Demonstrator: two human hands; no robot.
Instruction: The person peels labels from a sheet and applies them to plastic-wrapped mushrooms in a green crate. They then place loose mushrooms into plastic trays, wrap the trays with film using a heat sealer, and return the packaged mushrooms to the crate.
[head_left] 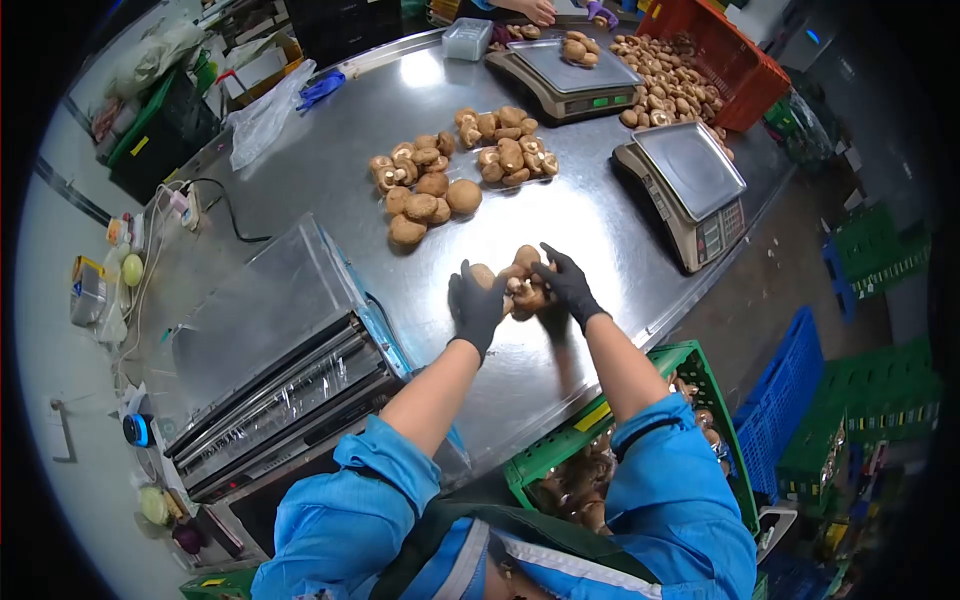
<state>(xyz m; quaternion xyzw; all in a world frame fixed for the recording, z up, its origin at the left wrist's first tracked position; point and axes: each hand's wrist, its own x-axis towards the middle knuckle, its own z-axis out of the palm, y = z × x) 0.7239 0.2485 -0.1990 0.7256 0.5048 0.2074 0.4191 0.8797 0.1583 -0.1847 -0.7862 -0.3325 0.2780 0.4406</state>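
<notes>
Both my hands wear black gloves and are cupped from either side around a small cluster of brown mushrooms (524, 296) over the steel table. My left hand (478, 306) presses at the cluster's left side, its fingers curled over a mushroom. On the other side my right hand (568, 286) has its thumb and fingers bent against the caps. Some pale stems face up between the hands. Just beyond them lie several groups of mushrooms (430, 185), with more mushrooms in clear trays (540, 180) behind.
On my left stands a film wrapping machine (280, 400). Two scales, one near (690, 170) and one farther (570, 70), sit at the right. A red crate (735, 70) spills loose mushrooms. A green crate (700, 365) with packed mushrooms is below the table edge. Another person's hands (540, 12) show at the far side.
</notes>
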